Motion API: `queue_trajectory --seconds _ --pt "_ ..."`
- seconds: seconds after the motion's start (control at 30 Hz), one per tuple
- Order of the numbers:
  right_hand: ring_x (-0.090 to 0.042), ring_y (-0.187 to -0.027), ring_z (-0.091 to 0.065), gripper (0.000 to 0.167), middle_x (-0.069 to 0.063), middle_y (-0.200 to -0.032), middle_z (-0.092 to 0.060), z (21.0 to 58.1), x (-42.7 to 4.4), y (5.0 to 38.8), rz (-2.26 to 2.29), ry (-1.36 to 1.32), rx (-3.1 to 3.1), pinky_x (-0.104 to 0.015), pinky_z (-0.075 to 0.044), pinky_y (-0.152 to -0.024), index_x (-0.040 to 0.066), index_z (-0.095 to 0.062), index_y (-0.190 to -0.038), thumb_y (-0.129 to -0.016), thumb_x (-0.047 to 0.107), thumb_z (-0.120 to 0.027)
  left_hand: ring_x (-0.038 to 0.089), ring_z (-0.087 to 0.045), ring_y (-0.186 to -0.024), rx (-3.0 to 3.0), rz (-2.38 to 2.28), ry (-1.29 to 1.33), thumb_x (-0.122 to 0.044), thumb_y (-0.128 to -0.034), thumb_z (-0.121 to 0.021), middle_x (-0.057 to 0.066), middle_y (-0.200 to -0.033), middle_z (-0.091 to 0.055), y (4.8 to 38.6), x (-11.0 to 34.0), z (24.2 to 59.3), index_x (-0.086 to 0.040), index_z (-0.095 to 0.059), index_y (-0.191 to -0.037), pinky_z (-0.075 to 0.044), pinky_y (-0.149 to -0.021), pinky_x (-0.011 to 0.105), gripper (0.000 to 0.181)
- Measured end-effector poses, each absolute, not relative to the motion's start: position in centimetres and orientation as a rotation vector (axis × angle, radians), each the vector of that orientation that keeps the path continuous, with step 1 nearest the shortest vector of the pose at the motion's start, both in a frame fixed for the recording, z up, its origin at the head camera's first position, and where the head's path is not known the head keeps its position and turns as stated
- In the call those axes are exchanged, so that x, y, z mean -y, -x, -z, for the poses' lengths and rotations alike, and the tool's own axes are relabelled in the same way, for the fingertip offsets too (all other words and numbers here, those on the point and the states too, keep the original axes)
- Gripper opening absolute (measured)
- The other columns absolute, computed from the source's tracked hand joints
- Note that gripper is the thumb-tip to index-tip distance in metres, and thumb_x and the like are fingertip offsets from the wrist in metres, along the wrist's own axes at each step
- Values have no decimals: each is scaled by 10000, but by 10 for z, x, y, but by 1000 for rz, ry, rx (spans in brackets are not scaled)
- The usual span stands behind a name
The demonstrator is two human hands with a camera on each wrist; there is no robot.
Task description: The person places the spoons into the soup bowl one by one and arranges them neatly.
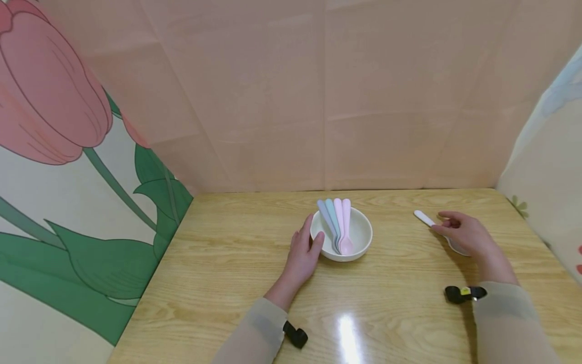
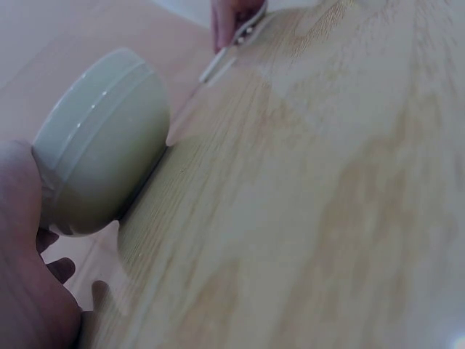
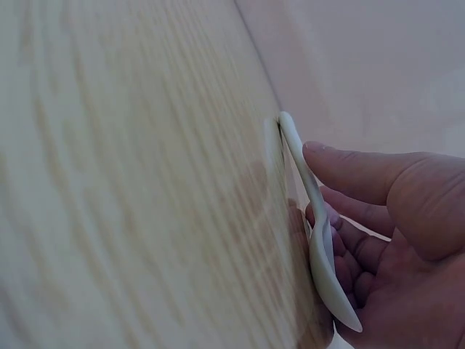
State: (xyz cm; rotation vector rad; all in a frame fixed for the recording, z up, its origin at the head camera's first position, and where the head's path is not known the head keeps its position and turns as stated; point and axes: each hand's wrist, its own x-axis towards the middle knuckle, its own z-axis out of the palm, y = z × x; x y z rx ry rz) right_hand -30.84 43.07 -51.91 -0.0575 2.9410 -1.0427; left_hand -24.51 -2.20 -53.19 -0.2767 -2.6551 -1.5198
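Note:
A white bowl (image 1: 364, 233) stands upright on the table, with several pastel spoons (image 1: 346, 227) leaning in it, handles over the far rim. My left hand (image 1: 302, 250) holds the bowl's left side, thumb at the near rim and fingers along the outer wall. The left wrist view shows the bowl's outside (image 2: 109, 138) against this hand. Off to the right, my right hand (image 1: 466, 235) pinches a white spoon (image 3: 320, 240) between thumb and fingers, low at the tabletop. The spoon's handle points away; in the head view the hand covers its middle.
The wooden table (image 1: 254, 222) ends at a pinkish cloth backdrop (image 1: 318, 101). A tulip-patterned panel (image 1: 113, 202) rises along the left side, and a pale sheet (image 1: 550, 177) borders the right. Light glares off the near tabletop.

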Motion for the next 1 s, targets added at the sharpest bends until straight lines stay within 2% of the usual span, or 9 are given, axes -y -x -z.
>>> queue_trajectory --seconds 0.4,0.73,1.0 --pt "-335 -996 -552 645 -219 -1155 -661 512 -425 305 1004 55 -2947 -397 -419 -811 -129 -534 -1502 -1114 360 -692 206 -331 -1624 2660 1518 276 -622 -1162 -378 -24 -1772 -361 245 22 532 -332 -166 -1787 -66 -1364 470 720" --pt "-328 -962 -561 653 -202 -1133 -670 514 -425 305 1003 44 -2947 -394 -425 -783 -114 -547 -1501 -1110 388 -692 190 -323 -1627 2658 1522 288 -617 -1164 -376 -35 -1778 -346 246 22 532 -322 -167 -1787 -56 -1365 475 720" --pt "-348 -976 -571 667 -233 -1179 -674 513 -424 303 998 35 -2924 -392 -431 -776 -107 -524 -1529 -1124 405 -661 204 -332 -1626 2653 1522 306 -587 -1174 -379 -15 -1776 -358 246 22 531 -304 -172 -1787 -50 -1367 503 706"
